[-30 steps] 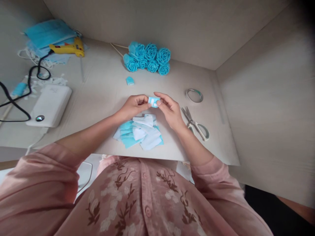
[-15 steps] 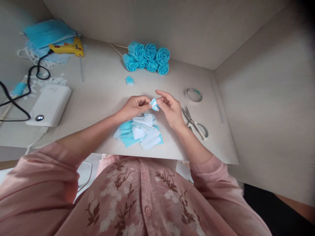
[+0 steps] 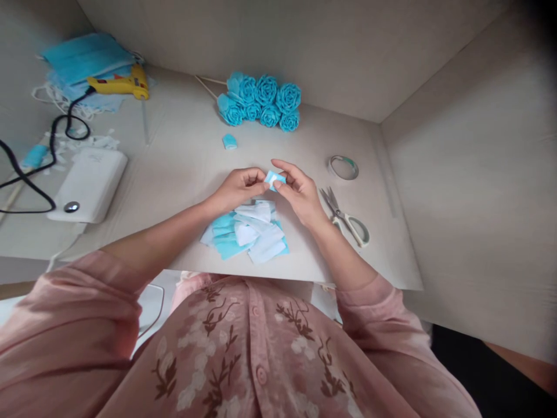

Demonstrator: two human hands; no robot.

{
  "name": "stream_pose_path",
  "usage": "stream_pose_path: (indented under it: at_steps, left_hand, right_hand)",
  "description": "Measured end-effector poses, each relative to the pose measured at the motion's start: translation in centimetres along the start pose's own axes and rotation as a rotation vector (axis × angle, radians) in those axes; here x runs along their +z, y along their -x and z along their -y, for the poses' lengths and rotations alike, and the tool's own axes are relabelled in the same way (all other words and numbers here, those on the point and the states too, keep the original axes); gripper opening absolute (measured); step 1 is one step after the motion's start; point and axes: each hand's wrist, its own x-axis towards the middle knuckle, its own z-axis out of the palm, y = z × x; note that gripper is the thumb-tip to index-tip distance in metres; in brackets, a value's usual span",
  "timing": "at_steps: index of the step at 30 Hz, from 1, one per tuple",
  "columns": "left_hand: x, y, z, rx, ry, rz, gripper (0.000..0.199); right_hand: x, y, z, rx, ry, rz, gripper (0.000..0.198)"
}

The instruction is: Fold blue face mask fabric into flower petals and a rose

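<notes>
Between my two hands is a small piece of blue-and-white mask fabric (image 3: 273,179). My left hand (image 3: 243,187) pinches its left side between thumb and fingers. The right side is held by my right hand (image 3: 301,194), thumb in front and index finger extended above it. Just below lies a loose pile of blue and white fabric pieces (image 3: 261,238). A small blue piece with a rounded end (image 3: 230,141) rests beyond my hands. Farther back sits a bunch of blue fabric roses (image 3: 265,101) on thin sticks.
To the right are a roll of tape (image 3: 343,168) and scissors (image 3: 346,219) with their blades apart. At left lie a white power bank (image 3: 89,186), white scraps (image 3: 104,141), a black cable (image 3: 52,151), a yellow glue gun (image 3: 117,85) and blue face masks (image 3: 85,55).
The small fabric piece has turned and opened out flatter between my fingers, showing a blue border around white. My right thumb has shifted slightly lower and left. Other things stay in place.
</notes>
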Motion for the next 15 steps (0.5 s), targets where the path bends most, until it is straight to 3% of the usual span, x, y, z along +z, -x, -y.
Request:
stream_pose_path:
  at_steps: [15]
  left_hand:
    - [0.25,0.09,0.27,0.063,-0.066,0.05,0.028]
  right_hand:
    - [-0.48,-0.07,-0.32,-0.007,0.002,-0.021,0.06]
